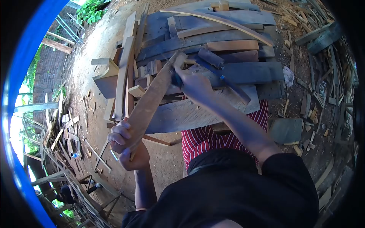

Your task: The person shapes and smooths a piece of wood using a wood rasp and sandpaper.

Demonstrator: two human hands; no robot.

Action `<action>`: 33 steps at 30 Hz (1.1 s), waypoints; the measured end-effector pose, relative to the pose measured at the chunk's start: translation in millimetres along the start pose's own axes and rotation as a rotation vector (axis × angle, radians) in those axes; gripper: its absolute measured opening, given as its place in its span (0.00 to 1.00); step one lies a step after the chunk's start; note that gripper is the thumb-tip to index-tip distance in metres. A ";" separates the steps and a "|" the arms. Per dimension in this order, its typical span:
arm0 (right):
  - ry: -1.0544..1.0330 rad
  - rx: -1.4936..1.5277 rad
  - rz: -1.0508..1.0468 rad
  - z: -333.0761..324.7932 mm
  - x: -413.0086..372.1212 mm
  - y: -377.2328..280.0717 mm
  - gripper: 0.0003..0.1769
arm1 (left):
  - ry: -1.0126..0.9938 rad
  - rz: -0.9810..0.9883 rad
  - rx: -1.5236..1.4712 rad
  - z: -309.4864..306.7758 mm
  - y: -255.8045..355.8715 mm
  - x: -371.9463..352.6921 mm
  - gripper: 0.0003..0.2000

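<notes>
My left hand is closed around the near end of a long wooden board, its fingers over the edge. The board slants up and away over the workbench's stacked planks. My right hand is closed on a dark-handled tool against the board's far end. A thin, blade-like line shows there, but most of the tool is hidden by hand and board. Just right of that hand, a dark hammer-like tool lies on the planks with its handle pointing toward me.
A wide plank lies across the near side of the stack, close to my knees. Long upright-lying strips lean at the left. Wood scraps litter the ground on the left, and a scrap pile stands at the right.
</notes>
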State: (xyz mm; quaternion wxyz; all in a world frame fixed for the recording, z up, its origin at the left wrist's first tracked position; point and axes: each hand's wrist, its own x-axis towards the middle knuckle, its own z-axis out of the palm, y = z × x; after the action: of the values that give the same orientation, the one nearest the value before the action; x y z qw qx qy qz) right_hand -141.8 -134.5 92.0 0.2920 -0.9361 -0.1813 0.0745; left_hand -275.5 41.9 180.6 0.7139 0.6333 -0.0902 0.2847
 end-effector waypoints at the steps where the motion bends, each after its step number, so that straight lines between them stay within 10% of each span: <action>1: 0.011 0.044 -0.001 3.6 17.7 5.9 0.32 | 0.130 -0.013 0.023 8.2 1.1 -0.1 0.15; 30: 0.148 0.060 -0.070 6.6 -15.1 -7.7 0.38 | 0.109 -0.016 0.083 2.6 -2.8 -10.7 0.15; 33: -0.096 -0.015 0.026 -6.6 -44.7 -18.2 0.38 | 0.100 0.000 0.055 7.1 -3.6 -12.9 0.15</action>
State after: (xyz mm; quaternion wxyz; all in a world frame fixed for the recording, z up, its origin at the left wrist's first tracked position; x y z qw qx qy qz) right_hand -186.8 -141.2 109.4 0.2751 -0.9359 -0.1835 0.1216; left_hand -282.6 31.2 172.5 0.7000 0.6376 -0.0467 0.3182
